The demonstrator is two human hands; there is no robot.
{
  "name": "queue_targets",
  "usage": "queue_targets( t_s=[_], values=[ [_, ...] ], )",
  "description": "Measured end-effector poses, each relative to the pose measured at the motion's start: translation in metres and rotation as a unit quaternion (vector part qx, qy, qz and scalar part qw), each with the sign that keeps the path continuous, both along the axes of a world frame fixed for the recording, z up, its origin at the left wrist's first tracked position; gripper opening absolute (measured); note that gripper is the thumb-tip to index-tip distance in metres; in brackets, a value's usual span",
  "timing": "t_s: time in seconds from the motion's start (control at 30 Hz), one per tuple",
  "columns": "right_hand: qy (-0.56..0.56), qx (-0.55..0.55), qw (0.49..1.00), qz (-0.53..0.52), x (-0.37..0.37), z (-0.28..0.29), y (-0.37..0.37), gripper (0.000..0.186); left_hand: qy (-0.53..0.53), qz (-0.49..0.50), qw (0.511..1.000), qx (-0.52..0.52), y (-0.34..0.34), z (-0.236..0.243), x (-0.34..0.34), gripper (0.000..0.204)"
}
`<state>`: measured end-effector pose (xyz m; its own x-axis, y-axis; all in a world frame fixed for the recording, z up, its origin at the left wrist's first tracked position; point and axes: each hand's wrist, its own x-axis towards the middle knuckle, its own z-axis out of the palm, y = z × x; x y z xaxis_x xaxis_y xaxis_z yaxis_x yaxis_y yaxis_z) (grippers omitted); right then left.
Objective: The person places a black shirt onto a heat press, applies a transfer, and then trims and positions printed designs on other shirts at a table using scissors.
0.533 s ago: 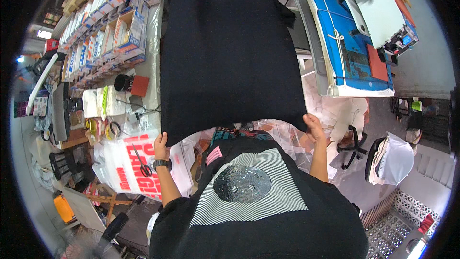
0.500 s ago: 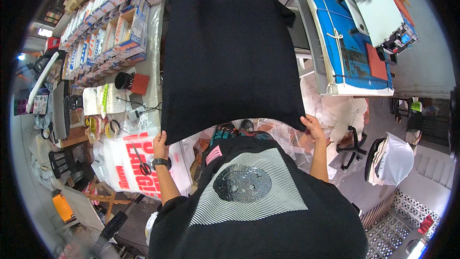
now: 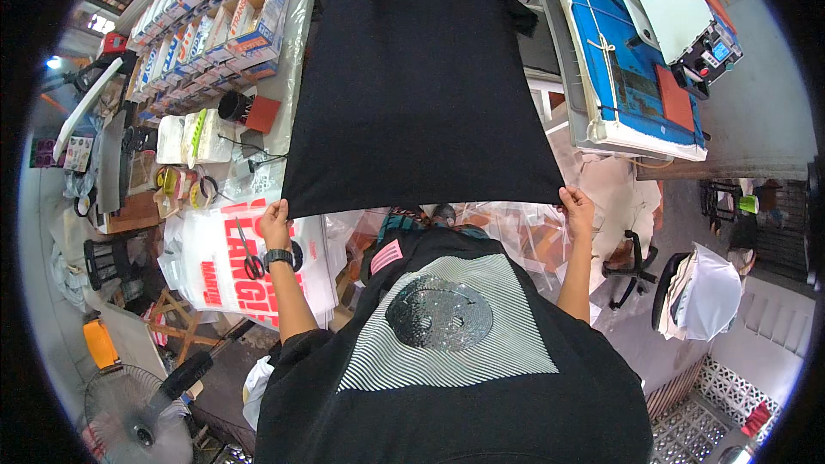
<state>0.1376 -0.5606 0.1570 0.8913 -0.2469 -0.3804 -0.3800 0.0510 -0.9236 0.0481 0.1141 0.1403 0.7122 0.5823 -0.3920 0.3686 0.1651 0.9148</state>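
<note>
A large black cloth, seemingly a T-shirt (image 3: 421, 86), stretches away from me between my hands, its near hem pulled almost straight. My left hand (image 3: 277, 225) pinches the hem's left corner, and a dark watch sits on that wrist. At the opposite corner, my right hand (image 3: 576, 208) grips the fabric between thumb and fingers. A bit of fabric like a sleeve sticks out at the far right edge. Whatever supports the far part is covered by the cloth.
Boxes (image 3: 245, 21) stand in rows on the left table, with tape rolls (image 3: 204, 191) and scissors (image 3: 252, 258) nearer. A heat press (image 3: 666, 17) and blue padded board (image 3: 632, 77) are at right. A fan (image 3: 142, 430) stands lower left, a chair (image 3: 670, 292) lower right.
My hands have spread apart and moved slightly farther forward. The sagging hem has been drawn nearly straight and the cloth lies smoother.
</note>
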Motion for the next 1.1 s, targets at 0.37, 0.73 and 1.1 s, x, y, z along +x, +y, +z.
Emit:
queue_targets(
  t_s=[0.37, 0.73, 1.1],
  values=[
    [-0.071, -0.463, 0.874, 0.129, 0.044, 0.008, 0.066, 0.024, 0.028, -0.01, 0.91, 0.413, -0.003, -0.013, 0.057, 0.026],
    [-0.368, -0.596, 0.665, 0.259, 0.252, 0.072, 0.283, 0.054, -0.127, -0.358, 0.703, 0.601, -0.233, 0.08, 0.305, 0.05],
    [-0.208, -0.383, 0.894, 0.101, 0.381, 0.051, 0.192, 0.046, -0.001, -0.335, 0.738, 0.586, -0.142, 0.086, 0.396, 0.062]
  ],
)
